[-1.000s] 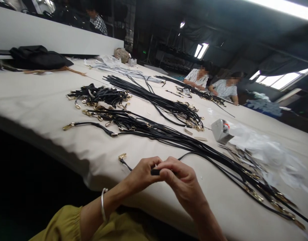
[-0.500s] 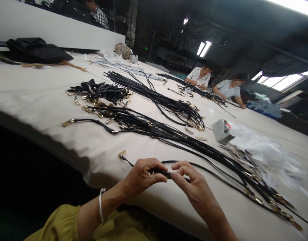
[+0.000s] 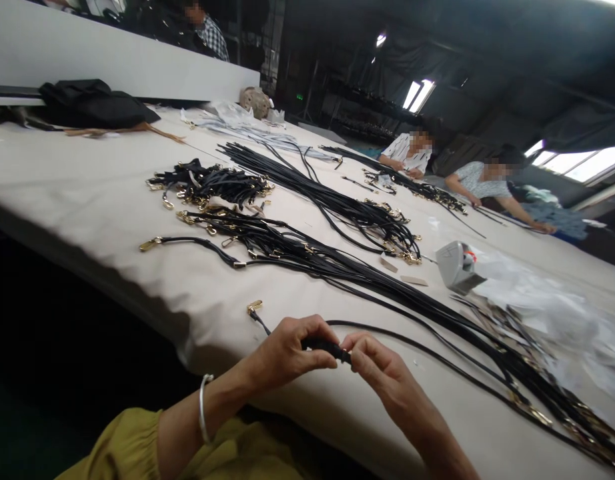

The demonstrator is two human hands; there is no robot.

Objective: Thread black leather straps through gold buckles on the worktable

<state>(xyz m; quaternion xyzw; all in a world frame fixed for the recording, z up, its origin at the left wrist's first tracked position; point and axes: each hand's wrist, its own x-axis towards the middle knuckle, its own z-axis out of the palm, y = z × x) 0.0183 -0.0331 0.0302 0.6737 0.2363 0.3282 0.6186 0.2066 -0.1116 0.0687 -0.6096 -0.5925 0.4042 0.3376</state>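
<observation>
A black strap stretches between my two hands, above the table's near edge. My left hand is closed round it, thumb below and fingers above. With thumb and fingertips together, my right hand pinches the strap's right-hand part near a small fitting; the fingers partly hide it. Just behind the hands runs a thin black cord, and a gold clasp ends a cord left of my left hand. Beyond lies a bundle of long black straps with gold clips.
A pile of short black straps and another long bundle lie farther back on the cream-covered table. On the right are a tape dispenser and clear plastic. Two people work across the table; black cloth lies far left.
My right hand's fingers have closed in on the strap, tilting its right end slightly downward. The view has shifted a little left. A person across the table has stretched an arm out to the right.
</observation>
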